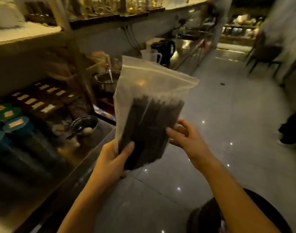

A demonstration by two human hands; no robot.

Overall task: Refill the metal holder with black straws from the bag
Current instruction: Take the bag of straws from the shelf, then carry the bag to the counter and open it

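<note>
A clear zip-top plastic bag (149,84) stands upright in the middle of the view, over the floor beside the counter. It is packed with black straws (149,130) in its lower half, and its zip strip at the top looks closed. My left hand (113,158) grips the bag's lower left corner, thumb across the front. My right hand (186,135) holds the bag's right edge with fingers curled on it. I cannot pick out the metal straw holder; a metal container (107,81) with a utensil in it stands on the counter behind the bag.
A steel counter (86,148) runs along the left with teal-lidded jars (11,121), a small metal bowl (85,123) and labelled dark boxes (43,98). A black kettle (167,49) stands further back. Shelves hang above. A dark bin (231,216) sits bottom right on the tiled floor.
</note>
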